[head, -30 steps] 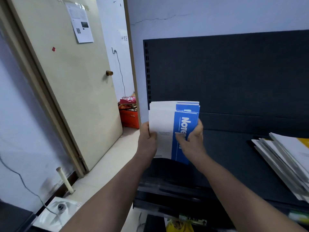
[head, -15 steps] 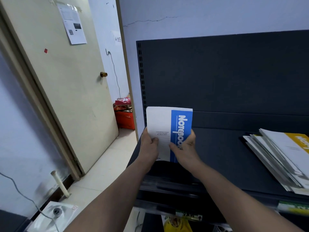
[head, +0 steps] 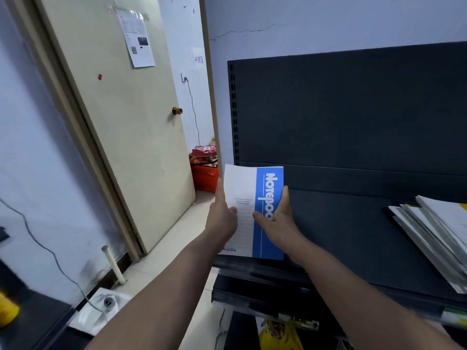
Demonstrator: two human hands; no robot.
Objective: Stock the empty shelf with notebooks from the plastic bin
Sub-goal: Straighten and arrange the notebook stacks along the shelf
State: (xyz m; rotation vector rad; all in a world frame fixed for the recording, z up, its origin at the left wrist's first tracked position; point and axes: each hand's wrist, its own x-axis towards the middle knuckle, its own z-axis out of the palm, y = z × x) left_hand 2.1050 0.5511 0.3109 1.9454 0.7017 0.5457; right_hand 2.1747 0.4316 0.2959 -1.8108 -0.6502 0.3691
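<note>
A white and blue notebook stack [head: 250,193], printed "Notebook" down its blue band, lies at the left end of the dark shelf [head: 341,236]. My left hand [head: 222,215] holds its left edge, thumb on the cover. My right hand [head: 278,221] grips the right edge, thumb across the blue band. The stack's bottom edge sits near the shelf's front lip. A slanted pile of notebooks [head: 434,238] with white and yellow covers rests at the shelf's right end. The plastic bin is out of view.
The shelf's dark back panel [head: 353,109] rises behind. A beige door [head: 121,137] stands to the left, with an orange box of packets [head: 204,170] on the floor past it. Lower shelves with goods [head: 278,332] show below. A cable runs along the left wall.
The stack has come down from a raised, fanned hold to lie squared on the shelf's left end. Both hands stayed on its edges.
</note>
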